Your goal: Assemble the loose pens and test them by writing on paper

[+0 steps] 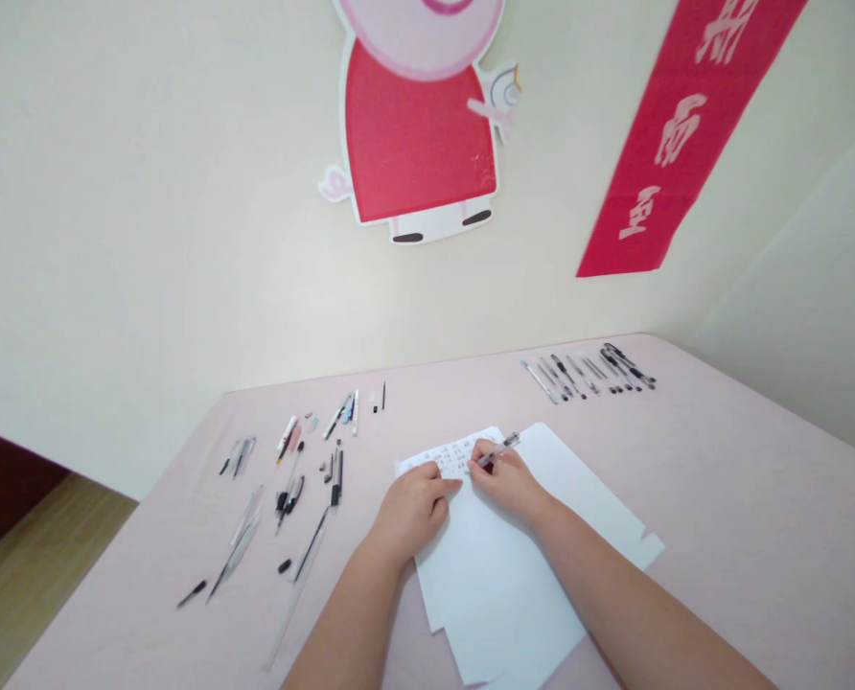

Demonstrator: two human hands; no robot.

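Observation:
My right hand (503, 479) grips a clear-barrelled pen (500, 448) with its tip down at the upper part of a white sheet of paper (499, 575). Rows of small dark handwriting (446, 455) run along the top of that sheet, partly covered by my fingers. My left hand (414, 508) rests on the sheet's left edge, holding nothing, with a finger and thumb reaching toward the writing. More white paper (586, 489) lies under my right forearm, and its edges stick out unevenly.
Taken-apart pens (335, 479), caps (285, 566) and refills (312, 544) are scattered on the left of the pink table (744, 537). Several pens (589, 372) lie in a row at the back right. A cartoon pig cutout (420, 134) and a red banner (679, 134) hang on the wall.

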